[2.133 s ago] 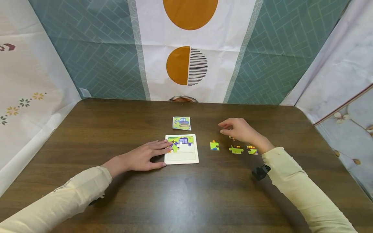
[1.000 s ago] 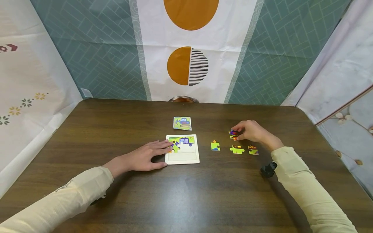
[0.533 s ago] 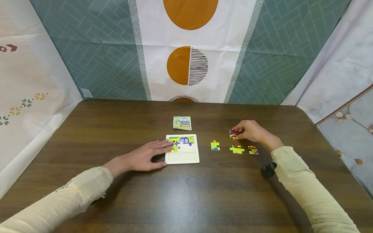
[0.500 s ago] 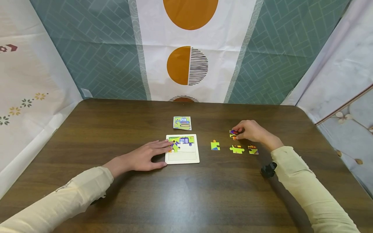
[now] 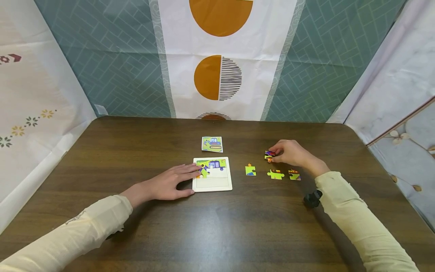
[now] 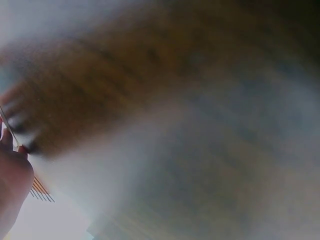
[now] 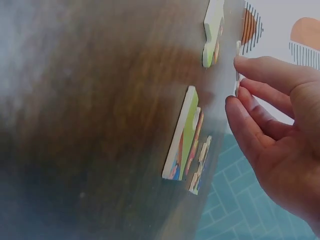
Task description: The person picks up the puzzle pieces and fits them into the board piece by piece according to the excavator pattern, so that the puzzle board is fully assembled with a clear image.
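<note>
My left hand lies with straight fingers on the left side of a white puzzle tray. The upper part of the tray bears assembled green and purple pieces, while bare board shows lower down. In the left wrist view only a bit of that hand shows at the edge. My right hand pinches a purple, green and orange jigsaw piece between thumb and fingers. In the right wrist view the held piece is seen edge-on, partly hidden by the right hand.
Three loose jigsaw pieces lie right of the tray: a green one with blue, a green and orange one and one at the right. Behind the tray sits a picture card of an excavator on the brown table.
My right hand first reached over to the pieces and took hold of the purple and orange one. Now that piece has shifted slightly left in its grip. The left hand stays put.
</note>
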The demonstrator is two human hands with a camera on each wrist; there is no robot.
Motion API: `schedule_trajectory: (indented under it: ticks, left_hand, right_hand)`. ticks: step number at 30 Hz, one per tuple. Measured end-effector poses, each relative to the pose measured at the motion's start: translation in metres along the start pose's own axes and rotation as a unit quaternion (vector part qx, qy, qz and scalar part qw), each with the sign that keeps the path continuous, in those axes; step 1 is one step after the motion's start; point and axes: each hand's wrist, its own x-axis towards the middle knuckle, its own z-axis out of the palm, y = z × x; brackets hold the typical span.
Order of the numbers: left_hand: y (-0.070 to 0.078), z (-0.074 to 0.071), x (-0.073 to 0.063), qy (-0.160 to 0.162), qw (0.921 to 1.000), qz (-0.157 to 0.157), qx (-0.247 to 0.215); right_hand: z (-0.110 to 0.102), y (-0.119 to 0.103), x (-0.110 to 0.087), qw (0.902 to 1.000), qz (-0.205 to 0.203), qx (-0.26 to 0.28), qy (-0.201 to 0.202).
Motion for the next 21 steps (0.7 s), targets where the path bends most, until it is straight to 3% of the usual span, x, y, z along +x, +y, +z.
schedule_trajectory:
  ticks: [21]
  left_hand:
    - [0.002, -0.001, 0.001, -0.022, 0.9992, -0.033, -0.008]
  right_hand:
    - [0.009, -0.025, 0.003, 0.9981, -0.054, 0.03, -0.005]
